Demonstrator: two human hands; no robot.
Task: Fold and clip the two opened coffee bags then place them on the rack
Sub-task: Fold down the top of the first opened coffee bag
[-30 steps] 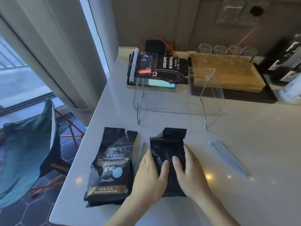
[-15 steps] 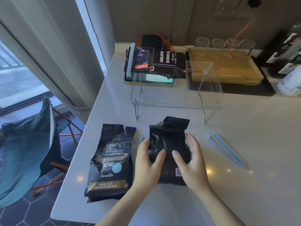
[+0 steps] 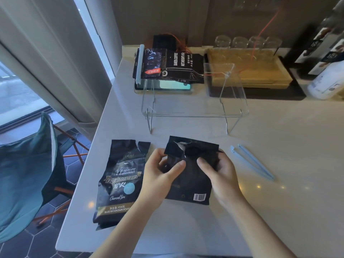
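Two opened black coffee bags lie on the white counter. The left bag (image 3: 121, 179), with a printed front and a torn top, lies flat and untouched. The right bag (image 3: 189, 181) shows its plain back with a barcode; its torn top flap is lifted and bent. My left hand (image 3: 160, 174) grips that bag's upper left edge, and my right hand (image 3: 221, 172) grips its upper right edge. A light blue clip (image 3: 251, 164) lies open to the right of the bags. The clear acrylic rack (image 3: 195, 114) stands behind them, with a clipped bag (image 3: 167, 66) on its left end.
A wooden tray (image 3: 249, 71) with upturned glasses stands behind the rack on a dark mat. A white bottle (image 3: 327, 82) and dark boxes stand at the far right. The counter's left edge drops to a tiled floor with a teal folding chair (image 3: 24, 175).
Both hands slid up from the bag's lower body to its upper edges. The torn top flap now stands lifted and bent, and the barcode end is uncovered.
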